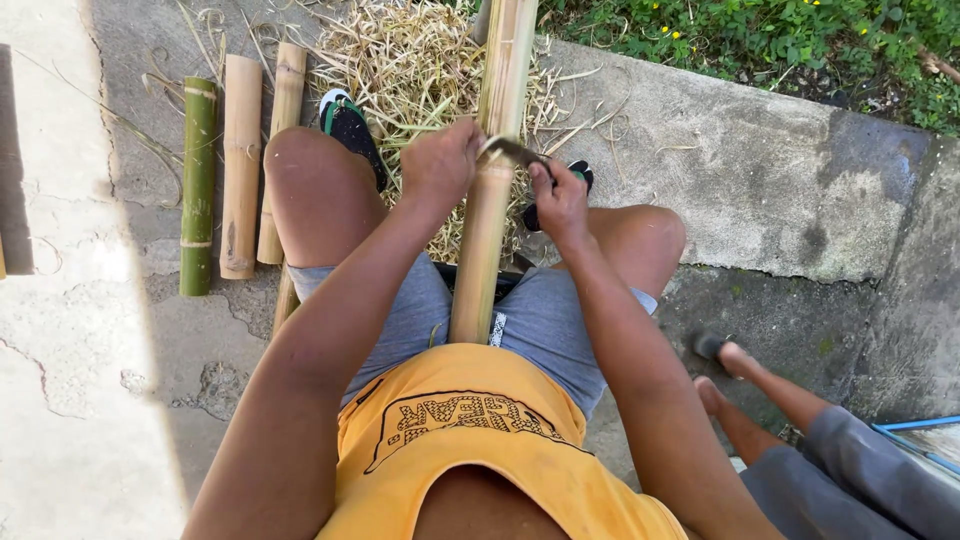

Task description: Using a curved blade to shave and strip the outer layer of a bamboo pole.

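Bamboo pole [487, 215]: long axis runs from the lap, between the knees, up & away past the top edge of frame; near end sits between the thighs; far end out of view. Round section, pale tan w/ yellowish streaks, smooth skin, ringed node just below the fingers.

Left hand [437, 165]: fingers curled shut on one end of a curved dark blade [512, 151], to the left of the pole; handle itself hidden inside the fist. Right hand [560, 200]: fingers pinched on the blade's other end, to the right of the pole. Blade lies across the pole, touching it, metal, thin, slightly arched.

Beyond the fingers: heap of dry shavings [410, 70], straw-coloured, stringy, on the concrete floor [90, 400]; floor grey, cracked, rough. Left of the left fingers, well apart: three cut bamboo lengths [243, 165] lying parallel, one green, two tan, long axes roughly along the pole's. Black sandal [350, 125] w/ green strap just left of the fingers. Another person's legs [790, 420] at lower right, apart from the work.
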